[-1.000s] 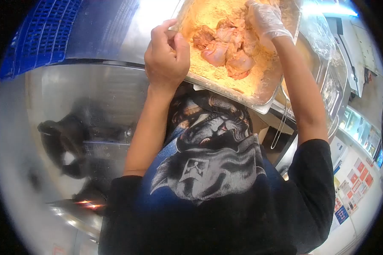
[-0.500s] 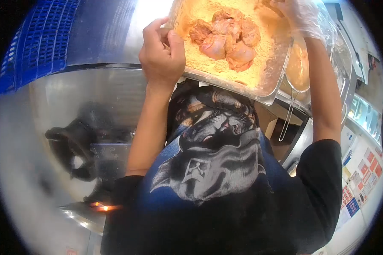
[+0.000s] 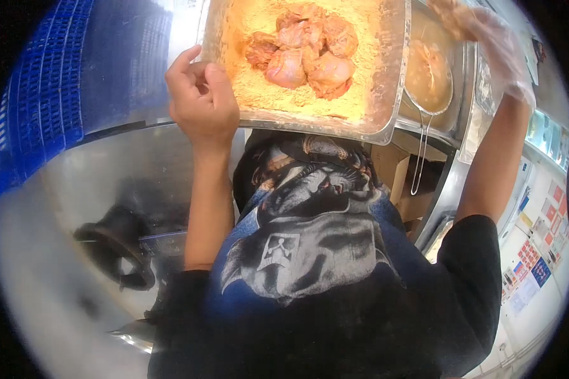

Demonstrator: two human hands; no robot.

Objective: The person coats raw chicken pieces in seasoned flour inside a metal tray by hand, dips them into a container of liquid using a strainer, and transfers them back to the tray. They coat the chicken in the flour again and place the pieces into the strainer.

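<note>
A metal tray (image 3: 395,95) of yellow flour holds several raw meat pieces (image 3: 303,47) bunched at its middle. My bare left hand (image 3: 202,104) is beside the tray's front left corner, its fingers curled with nothing visible in them. To the right, my right hand (image 3: 496,47), in a clear glove, holds a flour-coated piece of meat (image 3: 452,18) by one side. That piece is above the back of a container of brownish liquid (image 3: 458,69). A wire strainer (image 3: 422,155) lies in this container with a pale, wet lump (image 3: 430,68) in its bowl, its handle hanging over the front edge.
A blue plastic basket (image 3: 41,88) stands at the far left. Below the counter at left is a dark curved object (image 3: 117,246). A cardboard box (image 3: 389,167) sits under the counter, right of my body. More metal trays and clear plastic lie beyond the liquid container.
My gloved right hand has moved right, out of the flour tray and past the liquid container, with a coated piece now visible in it. The view has shifted, while my left hand stays curled by the tray.
</note>
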